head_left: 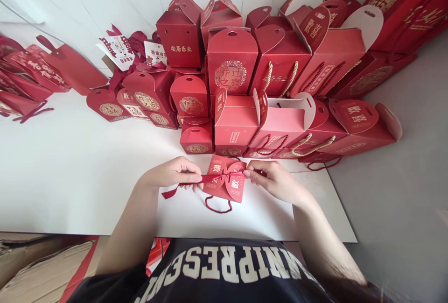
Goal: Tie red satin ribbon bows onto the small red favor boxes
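A small red gift box (234, 193) with gold and white lettering lies on the white table in front of me, its top flaps folded inward. A red ribbon (211, 179) runs across the flaps and crosses at their middle. My left hand (183, 172) pinches the ribbon at the box's left side, and a loose tail hangs past the fingers. At the right side my right hand (269, 178) pinches the other end, drawn out nearly straight. A dark red rope handle (219, 209) loops from the box's near side onto the table.
Red gift boxes (233, 58) stand stacked along the tiled wall behind. Ribbons and printed tags (121, 51) lie at the back left, near more red bags (38, 67). A grey wall (395, 191) borders the right. Cardboard (45, 270) sits below the table's front edge.
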The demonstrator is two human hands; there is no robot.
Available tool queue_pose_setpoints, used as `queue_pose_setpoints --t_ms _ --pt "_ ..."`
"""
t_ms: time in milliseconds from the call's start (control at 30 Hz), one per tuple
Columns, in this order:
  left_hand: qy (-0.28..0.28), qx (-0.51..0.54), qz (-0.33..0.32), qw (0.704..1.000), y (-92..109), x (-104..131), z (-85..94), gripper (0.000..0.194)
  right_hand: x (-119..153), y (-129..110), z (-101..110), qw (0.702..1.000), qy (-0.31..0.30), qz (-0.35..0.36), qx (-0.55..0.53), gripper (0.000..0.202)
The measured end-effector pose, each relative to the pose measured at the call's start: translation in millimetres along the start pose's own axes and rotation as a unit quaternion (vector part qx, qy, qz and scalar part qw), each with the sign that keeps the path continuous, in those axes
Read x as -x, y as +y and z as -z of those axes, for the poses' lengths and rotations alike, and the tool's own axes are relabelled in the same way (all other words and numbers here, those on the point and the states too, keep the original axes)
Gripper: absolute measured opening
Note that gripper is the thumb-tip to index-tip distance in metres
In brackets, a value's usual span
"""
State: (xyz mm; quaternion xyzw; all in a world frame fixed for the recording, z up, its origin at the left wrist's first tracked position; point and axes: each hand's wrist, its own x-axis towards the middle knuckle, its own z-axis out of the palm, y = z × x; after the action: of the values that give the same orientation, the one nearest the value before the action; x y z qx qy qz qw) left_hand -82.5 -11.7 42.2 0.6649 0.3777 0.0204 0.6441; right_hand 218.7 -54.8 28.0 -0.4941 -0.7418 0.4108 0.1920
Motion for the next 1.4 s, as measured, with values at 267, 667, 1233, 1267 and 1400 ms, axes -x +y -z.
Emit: queue_pose_setpoints --t_ms 267,667,1233,1267,1400 --pt "0.044 0.002 -0.148 0.988 5 -10 8.3 0.026 -5 5 0 0.998 -0.013 -0.003 -0.060 0.035" --pt "0.084 0.038 -0.154 0.984 21 -44 1.8 0.016 -14 18 -8 0.993 0.027 -0.019 -0.111 0.038" --pt "0.088 -0.083 -0.074 0.990 41 -44 7.8 0.024 -18 -3 15 0.972 -0.071 0.074 -0.213 0.034" --pt "0.088 -0.077 -0.066 0.991 40 -46 8.2 0.026 -20 -2 13 0.971 -0.059 0.085 -0.215 0.033" --pt "0.089 -0.057 -0.049 0.993 35 -54 8.0 0.033 -29 0 -1 0.974 -0.014 0.118 -0.195 0.027"
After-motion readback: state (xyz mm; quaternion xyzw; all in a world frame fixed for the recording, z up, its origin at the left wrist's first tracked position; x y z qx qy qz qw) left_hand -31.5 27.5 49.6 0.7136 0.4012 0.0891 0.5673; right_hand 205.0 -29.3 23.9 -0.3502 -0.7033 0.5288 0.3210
